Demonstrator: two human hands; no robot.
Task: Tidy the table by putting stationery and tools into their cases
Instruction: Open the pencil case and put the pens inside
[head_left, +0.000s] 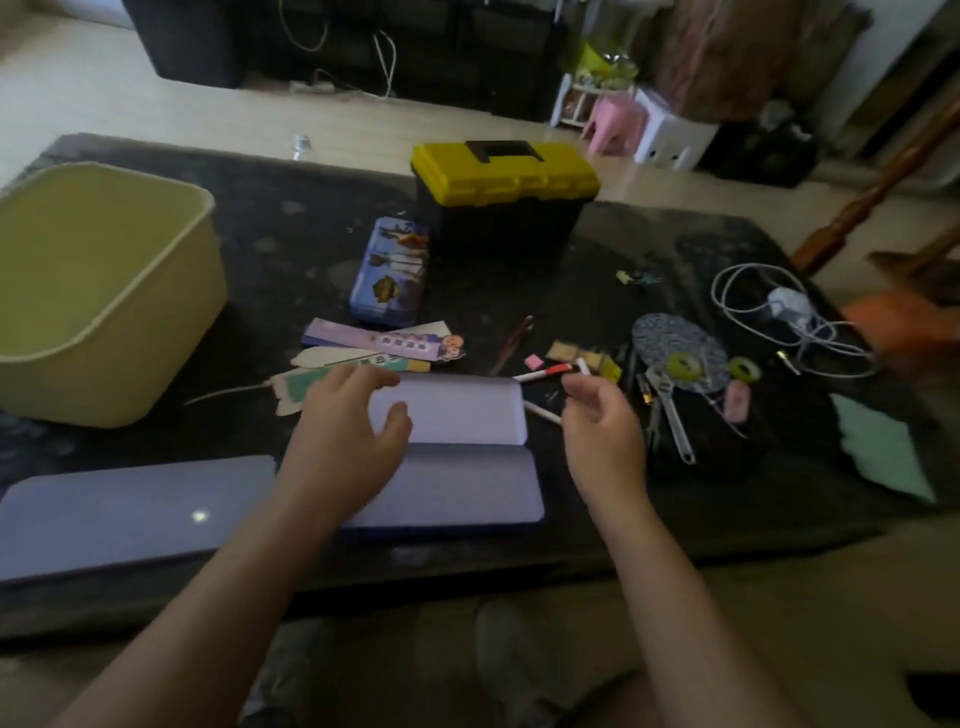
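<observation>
Dark table (291, 249), seen from above. The purple case (457, 415) lies open at centre front, lid laid back flat and tray on our side.

Left hand (348, 431): over the case's left end, fingers loose and spread, thumb above the lid. It grips nothing.

Right hand (597, 415): just right of the case, fingers curled inward. A white stub shows at the fingertips, but blur keeps us from saying whether it is pinched or lies on the table behind (grip: we cannot tell). A white pen (543, 413) lies between the case's right edge and this hand.

Just beyond the lid we see a red-and-white marker (543, 372) and a pink eraser (533, 361). Left of these, flat rulers (379, 345) lie fanned, the nearest ones partly under the left fingers. Behind them is a tin case (389, 270), closed, just beside the toolbox (504, 176), which stands at the far edge with its yellow lid shut.

Right of the right hand lies a wrench (672, 421), its head toward a patterned fan (675, 338). One tape roll (683, 365) sits on the fan. Farther right are a charger (788, 304) in loops of white cable and a green cloth (878, 452) near the edge.

Far left stands a yellow-green bin (98, 291). Front left lies a second case (130, 514), purple and closed.
</observation>
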